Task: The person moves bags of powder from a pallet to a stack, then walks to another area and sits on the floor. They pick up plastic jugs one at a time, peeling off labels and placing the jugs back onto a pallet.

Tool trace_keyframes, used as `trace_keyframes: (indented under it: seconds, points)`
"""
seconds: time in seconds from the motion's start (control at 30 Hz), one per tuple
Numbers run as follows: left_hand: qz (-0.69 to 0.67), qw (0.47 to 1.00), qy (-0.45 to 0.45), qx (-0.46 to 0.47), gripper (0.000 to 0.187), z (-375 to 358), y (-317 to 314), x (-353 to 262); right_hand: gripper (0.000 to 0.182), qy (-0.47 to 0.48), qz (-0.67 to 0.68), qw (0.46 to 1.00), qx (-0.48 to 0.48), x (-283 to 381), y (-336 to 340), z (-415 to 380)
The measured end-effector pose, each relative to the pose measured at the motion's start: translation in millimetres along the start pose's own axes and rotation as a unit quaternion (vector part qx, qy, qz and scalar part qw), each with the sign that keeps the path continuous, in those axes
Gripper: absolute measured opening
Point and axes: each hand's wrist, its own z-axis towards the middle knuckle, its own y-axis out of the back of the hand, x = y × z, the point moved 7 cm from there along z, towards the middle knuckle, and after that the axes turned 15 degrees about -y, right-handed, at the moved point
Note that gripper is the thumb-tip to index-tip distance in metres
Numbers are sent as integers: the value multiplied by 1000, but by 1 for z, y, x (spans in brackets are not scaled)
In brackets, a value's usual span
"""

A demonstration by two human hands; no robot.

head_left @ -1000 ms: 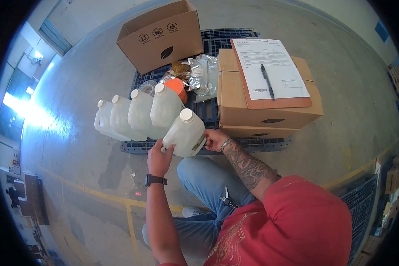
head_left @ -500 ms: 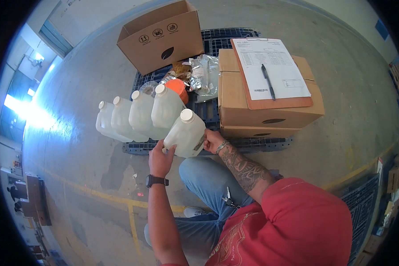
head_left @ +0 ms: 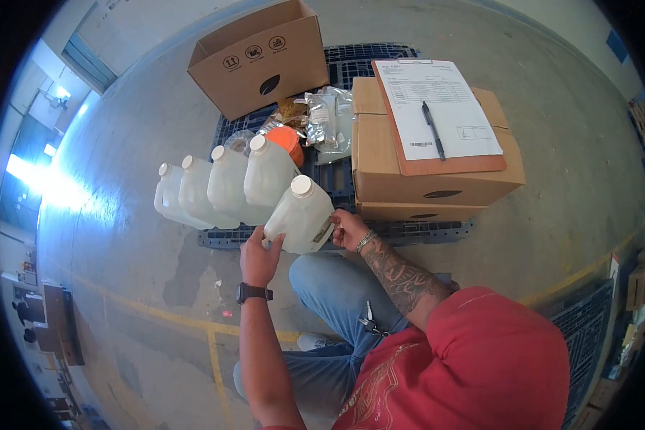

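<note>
A translucent white plastic jug (head_left: pixel 299 215) with a white cap stands tilted between my hands. My left hand (head_left: pixel 259 256) holds its lower left side, the thumb resting across the near face. At the jug's right side, my right hand (head_left: pixel 350 231) has its fingers pinched at the edge of a dark label (head_left: pixel 325 232); the fingertips are partly hidden. Several similar capped jugs (head_left: pixel 226 186) form a row to the left.
An open cardboard box (head_left: pixel 272 68) stands on the dark blue pallet (head_left: pixel 387 54). Silver pouches (head_left: pixel 322 118) and an orange container (head_left: pixel 287 143) lie behind the jugs. To the right, closed cartons (head_left: pixel 408 183) carry a clipboard (head_left: pixel 448 163) with papers and a pen (head_left: pixel 432 129).
My right hand has shifted slightly to the right at the jug's side, and more of the label shows. The left hand keeps its hold.
</note>
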Motion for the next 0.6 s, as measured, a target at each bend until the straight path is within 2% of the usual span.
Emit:
trace_keyframes:
  seconds: [0.17, 0.27, 0.47, 0.6]
  points:
    - [7, 1000, -6, 0, 40, 0, -1, 3, 15, -30, -12, 999, 5, 3, 0, 8]
    - [8, 1000, -5, 2, 41, -1, 0, 2, 18, -33, 2, 999, -25, 5, -2, 3]
    - [9, 1000, 0, 6, 41, 0, 0, 1, 16, -33, 36, 999, 2, 7, -9, 10]
    - [10, 1000, 1, 4, 38, 1, 0, 2, 20, -25, 33, 998, -37, 6, -13, 10]
